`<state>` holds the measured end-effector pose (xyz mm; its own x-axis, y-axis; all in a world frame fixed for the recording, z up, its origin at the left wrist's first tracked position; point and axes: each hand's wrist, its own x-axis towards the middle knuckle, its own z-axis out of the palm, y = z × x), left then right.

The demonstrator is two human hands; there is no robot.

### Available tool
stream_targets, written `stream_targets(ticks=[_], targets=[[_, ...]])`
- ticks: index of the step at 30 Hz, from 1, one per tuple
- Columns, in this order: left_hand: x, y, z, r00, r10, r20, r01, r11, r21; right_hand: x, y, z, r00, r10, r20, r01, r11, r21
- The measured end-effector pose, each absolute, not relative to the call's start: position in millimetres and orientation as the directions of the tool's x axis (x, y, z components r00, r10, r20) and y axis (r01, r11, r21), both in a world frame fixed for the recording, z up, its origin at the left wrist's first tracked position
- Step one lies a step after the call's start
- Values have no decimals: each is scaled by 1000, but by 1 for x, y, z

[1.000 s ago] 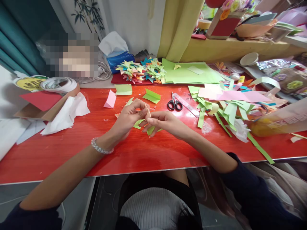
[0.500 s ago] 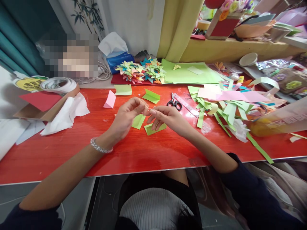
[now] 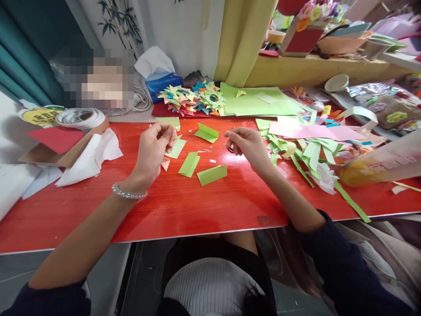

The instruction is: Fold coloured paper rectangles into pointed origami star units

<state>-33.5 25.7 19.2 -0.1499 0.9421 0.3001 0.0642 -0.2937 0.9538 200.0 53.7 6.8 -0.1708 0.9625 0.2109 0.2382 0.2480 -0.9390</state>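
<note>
Between the two hands, on the red table (image 3: 197, 210): three creased pieces of green paper, lying apart from one another.

Item, middle green paper (image 3: 189, 164): right of and nearer the body than the left fingertips, long axis pointing away from the seated person with a lean to the right; left hand (image 3: 158, 145) closer.

Item, lower green paper (image 3: 215, 174): long axis nearly crosswise, right end slightly farther from the body; right hand (image 3: 245, 147) closer.

Item, upper green paper (image 3: 206, 133): crease spread, long axis sloping toward the body at its right end; right fingertips closer.

Item, pale green paper (image 3: 177, 148): just beside the left fingers, partly behind them; contact cannot be told.

Left fingers: bent inward, thumb against forefinger; whether anything is pinched there, I cannot tell. Right fingers: loosely curled, thumb near the forefinger; a small scrap could be hidden, no telling from where I stand.

Surface: glossy, strewn with small scraps; heap of paper strips (image 3: 314, 151) to the right.

Room: pointed paper ornaments (image 3: 179, 101) and green sheets (image 3: 256, 103) along the back, blue tissue pack (image 3: 162, 85) beside them, yellow curtain (image 3: 241, 44) behind.
</note>
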Motion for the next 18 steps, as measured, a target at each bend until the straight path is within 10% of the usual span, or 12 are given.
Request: stream_targets(ticks=[7,18], targets=[[-53,31,36,-69,958,278,89,-271,958,196,53,3,-210,943,258,560,333,-759],[-120,7,32,46,999,-4,631,-26,775,191,49,3,-291,940,178,727,338,-598]])
